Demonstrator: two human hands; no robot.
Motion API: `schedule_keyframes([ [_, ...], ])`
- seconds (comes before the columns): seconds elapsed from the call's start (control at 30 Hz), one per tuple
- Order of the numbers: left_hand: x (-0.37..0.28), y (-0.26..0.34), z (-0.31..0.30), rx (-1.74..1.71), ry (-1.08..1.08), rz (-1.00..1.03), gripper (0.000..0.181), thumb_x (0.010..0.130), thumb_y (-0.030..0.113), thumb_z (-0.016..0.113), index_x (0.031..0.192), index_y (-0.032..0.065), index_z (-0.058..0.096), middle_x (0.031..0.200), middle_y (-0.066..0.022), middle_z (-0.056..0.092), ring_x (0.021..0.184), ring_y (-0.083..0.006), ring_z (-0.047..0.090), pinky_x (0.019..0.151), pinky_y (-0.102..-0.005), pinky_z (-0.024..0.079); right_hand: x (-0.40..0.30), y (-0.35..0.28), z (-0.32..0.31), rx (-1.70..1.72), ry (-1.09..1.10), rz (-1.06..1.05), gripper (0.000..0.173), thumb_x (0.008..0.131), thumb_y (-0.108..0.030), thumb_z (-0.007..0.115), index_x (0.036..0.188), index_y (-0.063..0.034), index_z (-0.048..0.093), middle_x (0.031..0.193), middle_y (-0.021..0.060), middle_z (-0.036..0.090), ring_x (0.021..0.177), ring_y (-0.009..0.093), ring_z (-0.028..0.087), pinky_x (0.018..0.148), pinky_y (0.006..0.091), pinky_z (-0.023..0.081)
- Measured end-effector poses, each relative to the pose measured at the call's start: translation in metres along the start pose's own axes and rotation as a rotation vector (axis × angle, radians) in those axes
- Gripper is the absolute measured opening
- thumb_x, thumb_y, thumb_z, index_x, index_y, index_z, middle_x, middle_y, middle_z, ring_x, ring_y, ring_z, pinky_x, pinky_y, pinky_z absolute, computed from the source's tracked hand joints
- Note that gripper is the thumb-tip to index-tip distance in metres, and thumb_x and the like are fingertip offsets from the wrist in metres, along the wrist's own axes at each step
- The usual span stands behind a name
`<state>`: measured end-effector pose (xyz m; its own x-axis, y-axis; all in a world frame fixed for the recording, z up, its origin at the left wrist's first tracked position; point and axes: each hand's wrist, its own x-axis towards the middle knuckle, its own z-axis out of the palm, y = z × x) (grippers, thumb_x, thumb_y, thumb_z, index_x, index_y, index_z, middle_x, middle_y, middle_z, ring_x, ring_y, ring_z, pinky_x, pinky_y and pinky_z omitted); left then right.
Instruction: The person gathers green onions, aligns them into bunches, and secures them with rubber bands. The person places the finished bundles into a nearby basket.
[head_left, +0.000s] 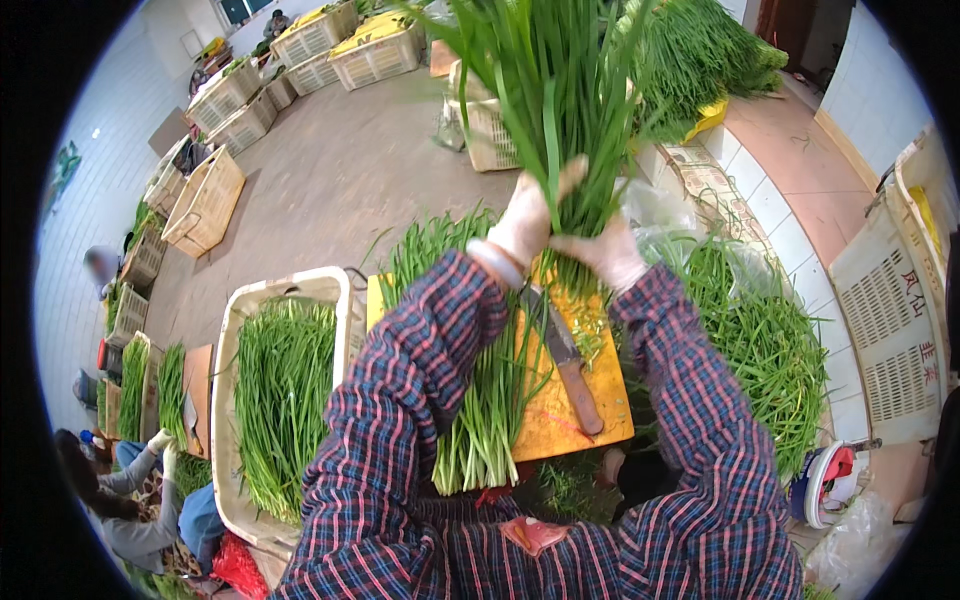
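Note:
My left hand (527, 212) and my right hand (604, 255), both in pale gloves, grip a large bunch of garlic chives (574, 112) around its lower part. Its leaves fan up and away from me, and the cut ends point down over a yellow cutting board (555, 420). On that board lies a knife with a wooden handle (582, 397), its blade pointing away from me, with chopped stem bits (589, 330) beside it. Another pile of chives (480, 442) rests along the board's left side, pale stem ends towards me, partly hidden by my left sleeve.
A cream plastic crate (225, 390) packed with chives stands at left. Loose leaves (757, 352) are heaped at right near a tiled ledge (799, 240). A co-worker (135, 517) sits at lower left holding chives. A bucket (817, 484) and an upright crate (892, 322) bearing writing are at right.

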<state>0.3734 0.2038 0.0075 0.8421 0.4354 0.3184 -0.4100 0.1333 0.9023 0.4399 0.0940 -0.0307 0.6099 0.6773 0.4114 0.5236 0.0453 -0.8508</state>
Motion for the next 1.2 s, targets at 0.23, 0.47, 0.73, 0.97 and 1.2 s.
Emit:
schedule_keyframes([
  [0.23,-0.02,0.104,-0.013,-0.386,-0.037,-0.312,0.046,0.089,0.037,0.051,0.119,0.0028,0.047,0.109,-0.0126,0.058,0.1,-0.0247,0.055,0.09,-0.0382,0.046,-0.011,-0.126,0.004,0.624,-0.297,0.405,0.048,0.073,-0.014,0.072,0.113,-0.002,0.051,0.098,0.008,0.062,0.083,0.017,0.061,0.077,0.0312,0.05],
  [0.47,-0.133,0.07,-0.076,0.11,0.036,-0.495,0.056,0.09,0.043,0.044,0.123,-0.0015,0.045,0.119,-0.017,0.054,0.103,-0.0287,0.054,0.092,-0.0363,0.042,-0.096,-0.107,0.081,0.702,-0.471,0.693,0.059,0.073,-0.024,0.073,0.118,0.0012,0.045,0.103,0.0119,0.061,0.09,0.021,0.06,0.081,0.0342,0.049],
  [0.73,-0.212,0.03,-0.117,1.319,0.063,-0.337,0.086,0.079,0.059,0.051,0.123,-0.0142,0.037,0.115,-0.0307,0.05,0.11,-0.0382,0.048,0.095,-0.037,0.037,-0.134,-0.048,0.141,-0.187,-0.463,0.832,0.119,0.06,-0.054,0.074,0.137,0.0074,0.008,0.132,0.0273,0.037,0.121,0.033,0.041,0.1,0.0333,0.034],
  [0.97,-0.245,0.031,-0.137,1.156,0.221,0.172,0.066,0.082,0.044,0.057,0.124,-0.0048,0.041,0.122,-0.0246,0.045,0.115,-0.0363,0.042,0.099,-0.0402,0.032,-0.141,-0.026,0.144,-0.022,-0.503,0.756,0.119,0.061,-0.051,0.074,0.134,0.0148,0.007,0.13,0.0293,0.039,0.12,0.033,0.043,0.099,0.031,0.036],
  [1.2,-0.273,-0.012,-0.118,0.838,0.273,0.058,0.063,0.084,0.035,0.057,0.13,-0.0014,0.036,0.133,-0.0216,0.034,0.126,-0.0326,0.031,0.105,-0.0369,0.024,-0.142,-0.058,0.136,-0.339,-0.564,0.748,0.117,0.067,-0.067,0.058,0.134,0.0137,0.007,0.132,0.0297,0.036,0.122,0.033,0.04,0.1,0.0319,0.034],
])
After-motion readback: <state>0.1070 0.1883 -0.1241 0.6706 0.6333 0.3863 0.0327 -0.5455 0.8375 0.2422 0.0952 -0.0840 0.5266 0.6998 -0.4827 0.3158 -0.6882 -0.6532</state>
